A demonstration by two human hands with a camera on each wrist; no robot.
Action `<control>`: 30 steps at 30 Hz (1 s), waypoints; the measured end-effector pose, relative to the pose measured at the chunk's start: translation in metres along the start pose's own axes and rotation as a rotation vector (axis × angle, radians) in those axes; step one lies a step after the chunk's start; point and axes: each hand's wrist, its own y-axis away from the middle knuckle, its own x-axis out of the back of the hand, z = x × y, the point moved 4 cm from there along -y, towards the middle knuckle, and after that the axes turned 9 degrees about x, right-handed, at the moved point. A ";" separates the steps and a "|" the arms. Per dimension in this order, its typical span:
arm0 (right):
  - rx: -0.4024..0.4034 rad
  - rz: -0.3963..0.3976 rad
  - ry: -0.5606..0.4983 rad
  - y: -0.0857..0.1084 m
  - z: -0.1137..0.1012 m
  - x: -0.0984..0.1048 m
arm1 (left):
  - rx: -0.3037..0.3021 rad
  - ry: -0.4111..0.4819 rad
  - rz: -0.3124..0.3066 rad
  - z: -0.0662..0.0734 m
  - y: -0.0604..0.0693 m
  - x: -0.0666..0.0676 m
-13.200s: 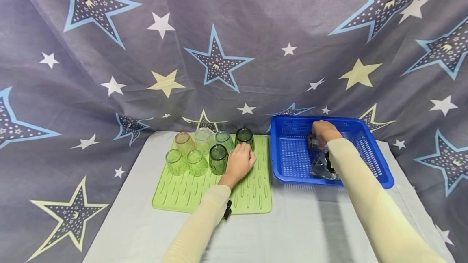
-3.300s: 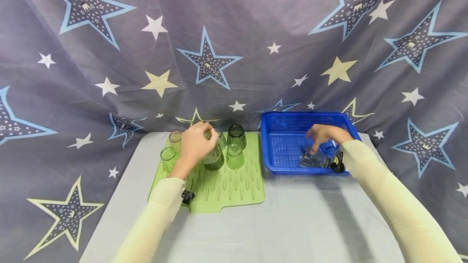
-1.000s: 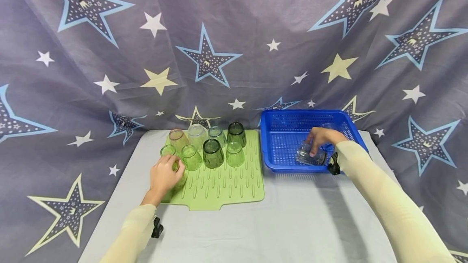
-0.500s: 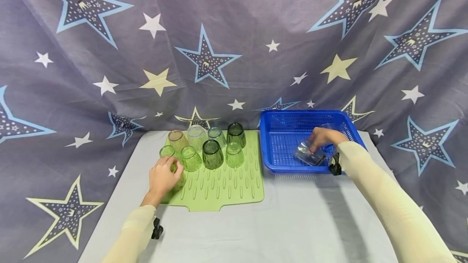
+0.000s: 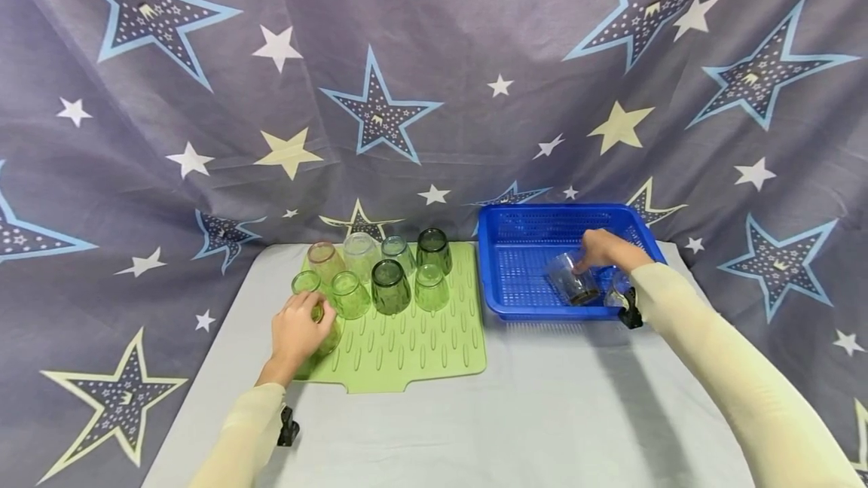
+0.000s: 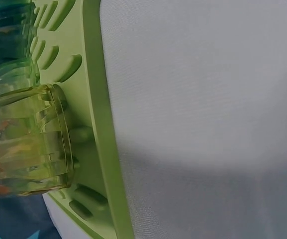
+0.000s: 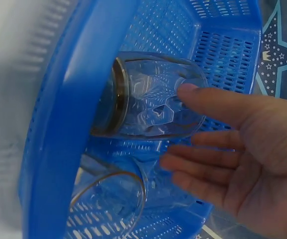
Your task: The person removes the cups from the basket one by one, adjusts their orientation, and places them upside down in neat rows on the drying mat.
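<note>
My left hand (image 5: 298, 328) grips a yellowish glass (image 5: 329, 339) that stands at the front left of the green drying mat (image 5: 420, 356). In the left wrist view the same yellow glass (image 6: 26, 144) has its rim down on the mat, near the edge. My right hand (image 5: 606, 249) is inside the blue basket (image 5: 498, 285), holding a clear glass (image 5: 570, 277) that leans at a tilt. In the right wrist view the thumb presses the side of this clear glass (image 7: 153, 94), with the other fingers beside and partly behind it.
Several upturned glasses stand in two rows on the mat, among them a pink glass (image 5: 325, 260) and a dark green glass (image 5: 390, 288). Another clear glass (image 7: 111, 201) lies in the basket under my right hand. A star-patterned curtain (image 5: 434, 59) hangs behind the table.
Over the last second my right hand has turned the clear glass from lying flat to a steeper tilt. The left hand, earlier above the mat's middle, has stayed at the yellowish glass.
</note>
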 end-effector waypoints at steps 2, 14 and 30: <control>0.057 0.028 0.024 0.000 -0.002 0.001 | 0.001 0.000 0.006 -0.001 0.001 0.000; 0.182 -0.051 0.006 0.001 -0.012 -0.008 | 0.006 -0.001 0.010 0.000 0.001 0.001; 0.200 -0.020 0.078 0.001 -0.020 -0.005 | 0.020 -0.009 -0.004 0.000 0.001 0.001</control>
